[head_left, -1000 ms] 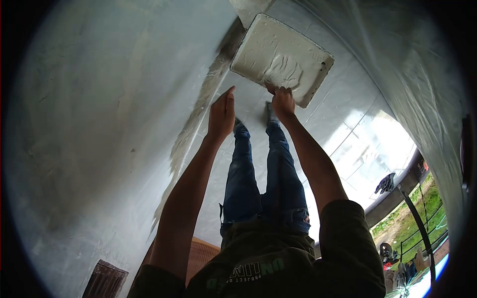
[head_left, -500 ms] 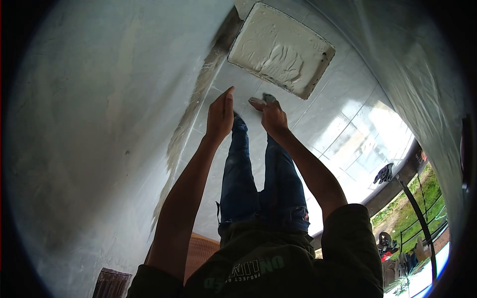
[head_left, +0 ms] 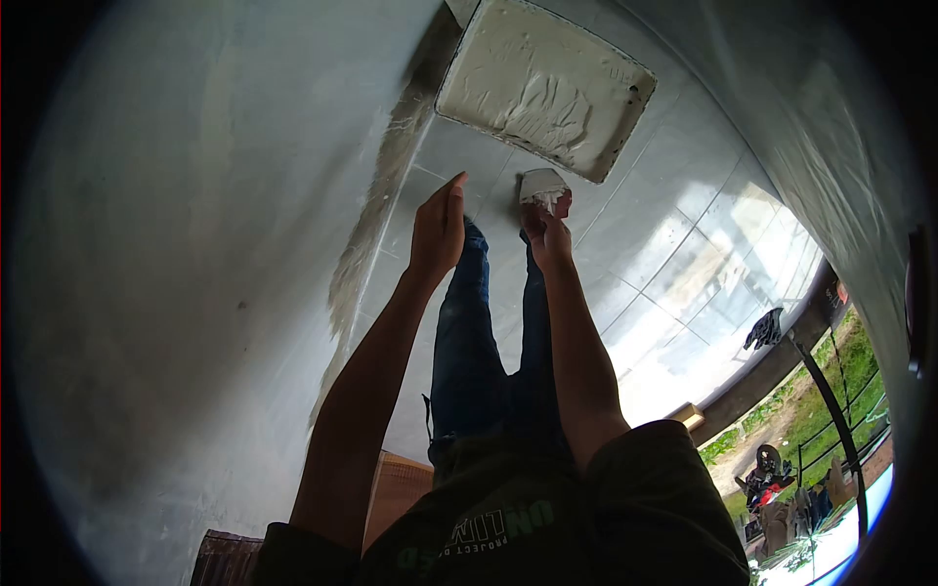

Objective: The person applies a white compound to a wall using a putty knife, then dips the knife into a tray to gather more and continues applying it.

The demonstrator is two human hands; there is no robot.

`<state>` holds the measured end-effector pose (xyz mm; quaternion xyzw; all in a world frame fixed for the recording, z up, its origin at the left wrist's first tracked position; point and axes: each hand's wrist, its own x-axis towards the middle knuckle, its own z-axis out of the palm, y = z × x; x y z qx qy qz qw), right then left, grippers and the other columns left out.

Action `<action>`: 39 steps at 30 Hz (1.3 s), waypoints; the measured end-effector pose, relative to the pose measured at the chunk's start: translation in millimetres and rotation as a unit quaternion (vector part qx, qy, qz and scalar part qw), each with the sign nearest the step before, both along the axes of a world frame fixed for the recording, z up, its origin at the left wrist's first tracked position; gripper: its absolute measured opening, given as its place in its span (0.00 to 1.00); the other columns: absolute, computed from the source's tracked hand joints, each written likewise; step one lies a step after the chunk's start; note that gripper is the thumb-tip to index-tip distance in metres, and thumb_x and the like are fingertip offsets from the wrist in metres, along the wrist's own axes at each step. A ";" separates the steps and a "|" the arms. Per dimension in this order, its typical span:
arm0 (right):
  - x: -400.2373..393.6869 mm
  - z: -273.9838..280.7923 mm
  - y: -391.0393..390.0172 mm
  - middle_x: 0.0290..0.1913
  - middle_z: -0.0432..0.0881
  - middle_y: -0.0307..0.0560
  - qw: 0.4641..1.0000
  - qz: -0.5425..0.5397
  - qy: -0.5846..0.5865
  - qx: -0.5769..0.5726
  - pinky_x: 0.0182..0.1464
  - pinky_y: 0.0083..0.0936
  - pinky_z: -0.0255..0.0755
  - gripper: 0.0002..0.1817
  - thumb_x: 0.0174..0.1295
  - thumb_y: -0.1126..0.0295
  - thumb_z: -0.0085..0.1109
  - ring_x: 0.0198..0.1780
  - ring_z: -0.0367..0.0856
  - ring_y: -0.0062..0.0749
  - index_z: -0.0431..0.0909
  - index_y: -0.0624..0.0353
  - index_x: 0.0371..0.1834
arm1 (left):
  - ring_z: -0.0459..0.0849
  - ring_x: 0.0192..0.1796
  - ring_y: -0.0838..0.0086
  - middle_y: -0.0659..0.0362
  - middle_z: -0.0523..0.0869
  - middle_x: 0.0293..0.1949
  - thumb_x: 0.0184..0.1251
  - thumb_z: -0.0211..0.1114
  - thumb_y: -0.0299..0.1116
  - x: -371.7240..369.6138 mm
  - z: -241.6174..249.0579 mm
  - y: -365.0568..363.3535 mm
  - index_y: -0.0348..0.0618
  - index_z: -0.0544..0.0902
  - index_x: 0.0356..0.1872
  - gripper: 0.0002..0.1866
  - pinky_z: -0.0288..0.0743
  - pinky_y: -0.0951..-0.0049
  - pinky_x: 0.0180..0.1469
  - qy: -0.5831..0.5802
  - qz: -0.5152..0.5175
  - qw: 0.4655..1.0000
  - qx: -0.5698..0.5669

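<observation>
gripped a white-smeared tool (head_left: 544, 186) in the right hand (head_left: 548, 232), over the tiled floor (head_left: 625, 230) and near the paint tray (head_left: 547, 83) — pinched close to its coated end. raised the left hand (head_left: 437, 232) near the wall (head_left: 225, 215) — could not tell its grip.

Rect. tray (head_left: 633, 115) w/ rippled off-wht paint (head_left: 528, 83) on tiled flr (head_left: 625, 249), wht-coated flat tool (head_left: 542, 183) nearby.

Tray (head_left: 547, 88) beyond both hands (head_left: 491, 231), apparently on floor (head_left: 625, 230).

The single view looks forward and down from the wearer's head, above both arms.
</observation>
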<state>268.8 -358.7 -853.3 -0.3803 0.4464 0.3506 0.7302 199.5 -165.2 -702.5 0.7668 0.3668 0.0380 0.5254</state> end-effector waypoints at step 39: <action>216.3 25.3 116.2 0.45 0.86 0.66 0.353 0.691 -0.578 -0.253 0.53 0.44 0.81 0.36 0.62 0.86 0.45 0.48 0.87 0.55 0.81 0.34 0.68 | 0.81 0.67 0.52 0.39 0.84 0.61 0.85 0.42 0.37 -16.6 -18.3 -17.1 0.26 0.79 0.63 0.24 0.70 0.63 0.72 0.024 0.038 0.998 -0.043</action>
